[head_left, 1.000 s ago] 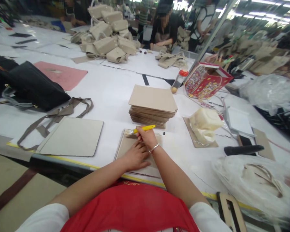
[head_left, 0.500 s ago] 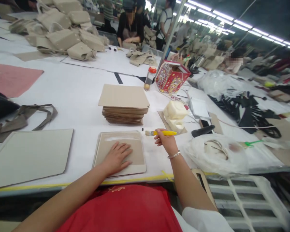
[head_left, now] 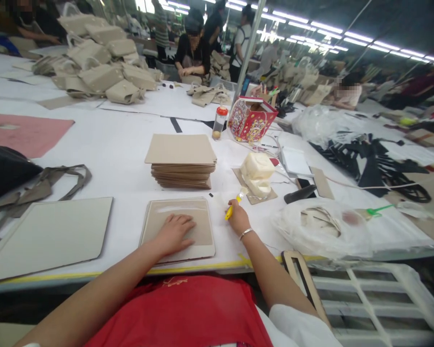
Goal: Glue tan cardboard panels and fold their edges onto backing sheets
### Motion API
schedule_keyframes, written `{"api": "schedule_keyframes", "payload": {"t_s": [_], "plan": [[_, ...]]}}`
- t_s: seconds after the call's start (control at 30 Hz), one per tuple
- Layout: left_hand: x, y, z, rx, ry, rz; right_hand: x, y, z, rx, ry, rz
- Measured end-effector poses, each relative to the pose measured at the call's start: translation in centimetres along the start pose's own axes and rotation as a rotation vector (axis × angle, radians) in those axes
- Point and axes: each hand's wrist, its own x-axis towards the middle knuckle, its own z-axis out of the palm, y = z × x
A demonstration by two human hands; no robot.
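My left hand [head_left: 176, 233] lies flat, fingers spread, on a beige panel [head_left: 202, 226] set on a pale board [head_left: 198, 252] at the table's near edge. A whitish, wet-looking streak runs along the panel's far side. To the right, my right hand [head_left: 237, 218] grips a yellow-handled paintbrush [head_left: 230, 211], its bristles pointing up and away toward a cream-coloured glue container [head_left: 257, 168]. The brush is apart from both panel and container. Just beyond the panel stands a stack of beige boards [head_left: 183, 150].
Larger pale panels [head_left: 54, 233] lie at left. A clear plastic bag [head_left: 321, 231] and a black-handled tool [head_left: 299, 193] are at right. Farther back stand a red-lidded jar [head_left: 219, 123], a red patterned box [head_left: 251, 118] and a heap of beige bags [head_left: 97, 58]. A co-worker [head_left: 193, 53] works across the table.
My right hand has come slightly left and nearer, and the brush has swung from pointing left to pointing up toward the glue container. My left hand stays on the panel.
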Motion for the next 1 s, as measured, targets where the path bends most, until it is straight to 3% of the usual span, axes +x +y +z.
{"api": "schedule_keyframes", "payload": {"t_s": [0.17,0.3,0.43,0.57,0.7,0.9,1.0], "plan": [[3.3,1.6,-1.4,-0.555,0.23,-0.275,-2.0,-1.7,-3.3,0.241,0.059,-0.155],[4.6,2.8,-1.8,-1.072,0.202,-0.4,-4.0,-4.2,-4.0,0.33,0.027,-0.312],[2.0,1.9,-1.5,-1.328,0.298,-0.541,-5.1,-5.1,-3.3,0.291,-0.065,-0.389],[-1.9,-0.4,-1.9,-1.488,0.376,-0.671,-5.0,-4.9,-2.9,0.371,-0.183,-0.258],[-3.1,-2.5,-2.7,-1.457,0.369,-0.703,-3.8,-6.0,-2.3,0.583,-0.175,-0.118],[-2.0,-5.1,-3.9,-0.954,0.357,-0.739,-1.3,-8.4,0.1,0.78,-0.05,-0.02],[-1.7,-6.0,-4.0,-0.833,0.302,-0.741,-0.4,-8.9,1.0,0.792,-0.031,-0.025]]}}
